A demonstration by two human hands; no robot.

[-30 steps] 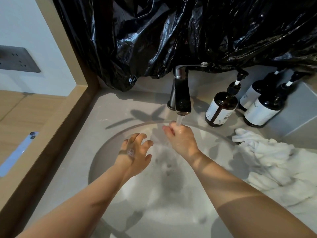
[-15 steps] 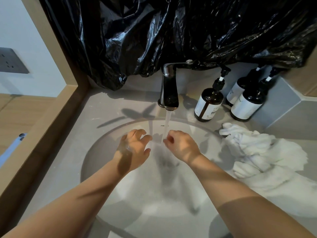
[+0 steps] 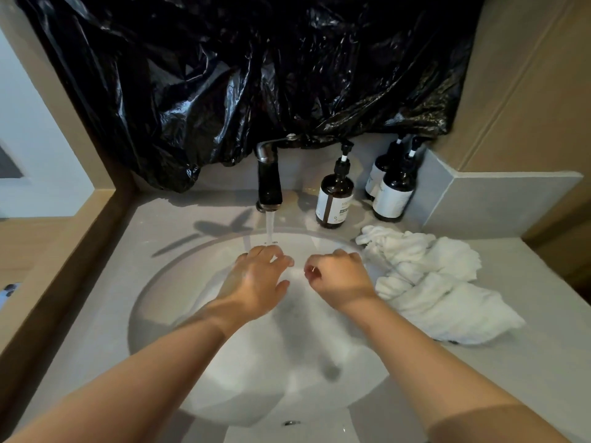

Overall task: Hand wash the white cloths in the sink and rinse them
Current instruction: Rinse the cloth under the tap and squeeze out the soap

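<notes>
Water runs from the dark faucet (image 3: 269,183) into the white sink (image 3: 153,295). My left hand (image 3: 256,282) is under the stream, fingers loosely spread, holding nothing. My right hand (image 3: 339,279) hovers just right of the stream with its fingers curled and nothing in them. The white cloths (image 3: 428,282) lie crumpled in a heap on the counter at the sink's right rim, a short way right of my right hand. No cloth shows in the basin.
Three brown pump bottles (image 3: 334,199) stand behind the sink to the right of the faucet. Black plastic sheeting (image 3: 256,75) covers the wall above. A wooden ledge (image 3: 64,257) borders the grey counter (image 3: 527,346) on the left.
The stream has shifted from my right hand onto my left. My right hand drew away to the right and curled. The camera tilted up a little.
</notes>
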